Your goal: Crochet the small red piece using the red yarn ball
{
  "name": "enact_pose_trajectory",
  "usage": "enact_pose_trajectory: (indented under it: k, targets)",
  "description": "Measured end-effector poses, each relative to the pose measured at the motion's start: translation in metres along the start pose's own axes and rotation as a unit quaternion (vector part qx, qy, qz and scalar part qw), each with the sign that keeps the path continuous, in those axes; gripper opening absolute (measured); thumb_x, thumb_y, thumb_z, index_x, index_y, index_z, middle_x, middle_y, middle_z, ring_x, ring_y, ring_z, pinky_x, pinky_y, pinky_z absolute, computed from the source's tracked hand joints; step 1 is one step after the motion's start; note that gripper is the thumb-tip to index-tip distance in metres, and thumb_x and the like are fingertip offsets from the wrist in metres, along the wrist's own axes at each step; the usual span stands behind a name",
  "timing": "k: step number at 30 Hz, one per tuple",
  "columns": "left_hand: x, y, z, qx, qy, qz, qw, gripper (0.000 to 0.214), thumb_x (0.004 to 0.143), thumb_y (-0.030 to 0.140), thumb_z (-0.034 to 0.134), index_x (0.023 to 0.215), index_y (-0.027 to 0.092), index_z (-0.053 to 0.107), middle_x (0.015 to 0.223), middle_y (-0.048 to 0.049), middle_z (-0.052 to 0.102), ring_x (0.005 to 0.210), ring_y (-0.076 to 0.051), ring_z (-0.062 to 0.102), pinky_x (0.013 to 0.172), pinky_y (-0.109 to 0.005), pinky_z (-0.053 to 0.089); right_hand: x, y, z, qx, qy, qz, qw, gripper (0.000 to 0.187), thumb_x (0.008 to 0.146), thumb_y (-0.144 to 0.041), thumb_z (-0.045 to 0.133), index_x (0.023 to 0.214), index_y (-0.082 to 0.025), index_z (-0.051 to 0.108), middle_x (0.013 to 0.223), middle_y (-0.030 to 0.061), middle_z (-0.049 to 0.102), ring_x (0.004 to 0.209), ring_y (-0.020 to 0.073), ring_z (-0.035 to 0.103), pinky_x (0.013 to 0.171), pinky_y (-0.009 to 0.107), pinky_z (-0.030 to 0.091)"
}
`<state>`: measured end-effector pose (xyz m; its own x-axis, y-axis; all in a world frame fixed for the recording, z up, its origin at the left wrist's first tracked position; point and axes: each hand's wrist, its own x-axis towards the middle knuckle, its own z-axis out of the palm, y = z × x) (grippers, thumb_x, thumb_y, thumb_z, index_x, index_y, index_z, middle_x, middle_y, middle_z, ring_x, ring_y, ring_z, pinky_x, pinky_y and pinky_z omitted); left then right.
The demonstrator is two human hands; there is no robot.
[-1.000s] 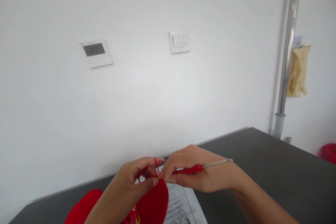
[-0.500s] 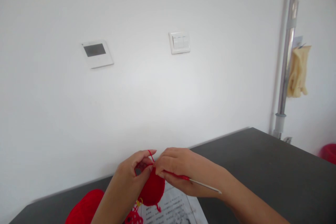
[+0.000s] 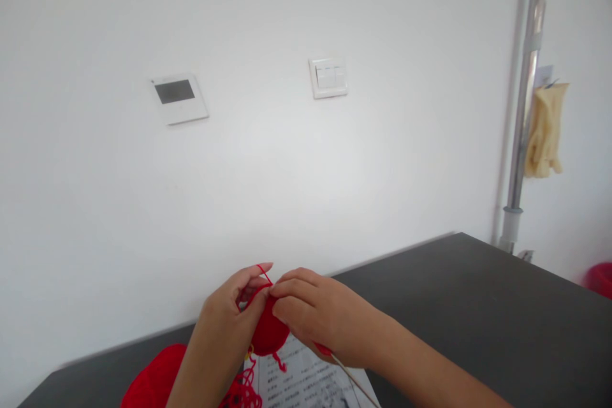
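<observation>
Pinched the red crocheted piece [image 3: 270, 333] by its upper edge with the left hand [image 3: 228, 312], pressing thumb to the lower fingers and holding the index finger lifted apart, looped with red yarn [image 3: 265, 275]. Closed the right hand [image 3: 321, 310] around the red-handled hook [image 3: 342, 366], setting the fingertips on that same edge, just beside the left thumb. Let the metal shaft jut out below the right palm; could not quite make out the other end, hidden behind the right fingers. Had a short red tail [image 3: 278, 362] dangling from the piece, below and between both hands. Had a red yarn ball [image 3: 155, 377] beside the left forearm, tangled strands [image 3: 243, 393] below the left hand and a printed sheet [image 3: 296, 386] beneath both hands, on the dark table [image 3: 430, 312]
</observation>
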<state>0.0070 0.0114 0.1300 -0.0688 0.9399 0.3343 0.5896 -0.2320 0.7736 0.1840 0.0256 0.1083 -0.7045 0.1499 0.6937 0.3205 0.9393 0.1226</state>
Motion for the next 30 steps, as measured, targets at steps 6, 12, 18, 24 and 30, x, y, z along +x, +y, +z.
enact_pose_trajectory:
  k: [6, 12, 18, 24, 30]
  targets:
    - [0.000, -0.003, 0.002, 0.018, 0.026, 0.016, 0.999, 0.038, 0.075, 0.039, 0.057, 0.105, 0.019, 0.067, 0.092, -0.0056, 0.074, 0.084, -0.024, 0.067, 0.078, -0.035, 0.051, 0.000, -0.002, 0.009, -0.026, 0.049, 0.008, 0.998, 0.016, 0.090, -0.008, 0.045, 0.094, -0.007, 0.060, 0.103, 0.0143, 0.065, 0.102, 0.0224, 0.054, 0.095, 0.032, 0.049]
    - [-0.001, 0.005, 0.001, 0.000, 0.026, -0.005, 1.000, 0.040, 0.072, 0.038, 0.058, 0.104, 0.016, 0.068, 0.094, -0.0082, 0.074, 0.086, -0.026, 0.066, 0.083, -0.039, 0.050, -0.001, -0.002, 0.017, -0.015, 0.094, 0.010, 0.995, 0.019, 0.092, -0.008, 0.041, 0.096, -0.007, 0.059, 0.103, 0.0154, 0.066, 0.102, 0.0227, 0.054, 0.093, 0.035, 0.050]
    - [-0.003, 0.003, 0.000, -0.133, -0.035, -0.055, 0.989, 0.045, 0.069, 0.040, 0.065, 0.107, 0.016, 0.065, 0.081, -0.0052, 0.073, 0.074, -0.023, 0.066, 0.063, -0.031, 0.051, -0.005, 0.002, 0.004, 0.267, 0.132, 0.126, 0.946, 0.015, 0.093, -0.016, 0.046, 0.097, -0.016, 0.061, 0.100, 0.0082, 0.067, 0.094, 0.0141, 0.061, 0.085, 0.029, 0.051]
    - [-0.010, 0.009, -0.001, -0.159, -0.056, -0.061, 0.984, 0.038, 0.064, 0.037, 0.069, 0.097, 0.018, 0.072, 0.074, -0.0041, 0.071, 0.063, -0.020, 0.063, 0.056, -0.028, 0.047, -0.009, 0.009, -0.018, 0.477, 0.061, 0.277, 0.832, 0.015, 0.089, -0.024, 0.057, 0.090, -0.014, 0.067, 0.087, 0.0050, 0.068, 0.081, 0.0128, 0.063, 0.074, 0.025, 0.051]
    - [-0.007, 0.006, 0.004, -0.111, -0.025, -0.026, 0.993, 0.035, 0.069, 0.035, 0.065, 0.099, 0.017, 0.070, 0.076, -0.0038, 0.074, 0.068, -0.021, 0.066, 0.063, -0.029, 0.050, -0.005, 0.004, -0.014, 0.296, 0.045, 0.170, 0.939, 0.015, 0.093, -0.017, 0.048, 0.096, -0.017, 0.063, 0.098, 0.0055, 0.067, 0.090, 0.0126, 0.061, 0.082, 0.026, 0.049]
